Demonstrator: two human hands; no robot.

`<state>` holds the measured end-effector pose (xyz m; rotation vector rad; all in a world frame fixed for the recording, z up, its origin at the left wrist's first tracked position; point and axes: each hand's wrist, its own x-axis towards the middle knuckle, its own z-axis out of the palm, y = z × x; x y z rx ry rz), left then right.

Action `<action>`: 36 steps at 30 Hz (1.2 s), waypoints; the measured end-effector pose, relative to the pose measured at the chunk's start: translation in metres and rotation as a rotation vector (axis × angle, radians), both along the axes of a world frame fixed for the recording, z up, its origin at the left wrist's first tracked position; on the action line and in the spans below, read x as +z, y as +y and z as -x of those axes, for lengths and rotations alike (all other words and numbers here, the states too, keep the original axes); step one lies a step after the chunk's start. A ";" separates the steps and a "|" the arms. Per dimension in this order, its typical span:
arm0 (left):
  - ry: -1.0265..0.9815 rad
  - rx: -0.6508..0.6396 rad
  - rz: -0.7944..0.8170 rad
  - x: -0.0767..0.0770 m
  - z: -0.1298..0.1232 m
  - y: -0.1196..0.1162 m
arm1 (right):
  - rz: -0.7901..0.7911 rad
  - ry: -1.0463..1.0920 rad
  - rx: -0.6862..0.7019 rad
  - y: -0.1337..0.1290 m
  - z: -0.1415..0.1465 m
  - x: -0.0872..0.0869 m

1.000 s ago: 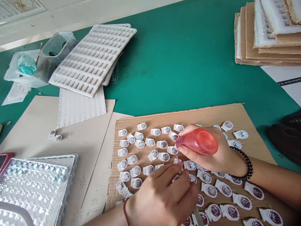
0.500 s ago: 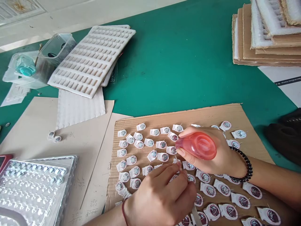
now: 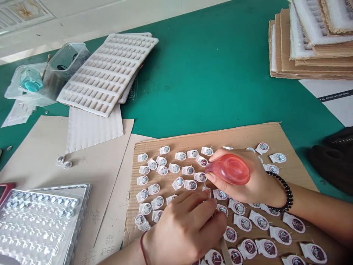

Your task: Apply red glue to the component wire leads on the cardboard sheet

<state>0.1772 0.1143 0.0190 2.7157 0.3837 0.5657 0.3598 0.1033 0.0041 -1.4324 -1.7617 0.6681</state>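
Red translucent bottle [image 3: 234,169], tapered, in right hand [image 3: 259,180].

Head-worn camera, directed forward and obliquely down: left hand [image 3: 190,222] and right hand [image 3: 257,182] near, at lower centre; the green table [image 3: 204,81] recedes toward the wall [image 3: 110,16] at upper left.

Both hands [image 3: 187,224] [image 3: 257,184] over small discs [image 3: 244,223] on cardboard [image 3: 275,137], red bottle [image 3: 231,169] in the right.
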 end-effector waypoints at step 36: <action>-0.130 0.302 0.485 -0.006 0.007 0.033 | -0.111 -0.051 0.098 -0.005 -0.002 -0.004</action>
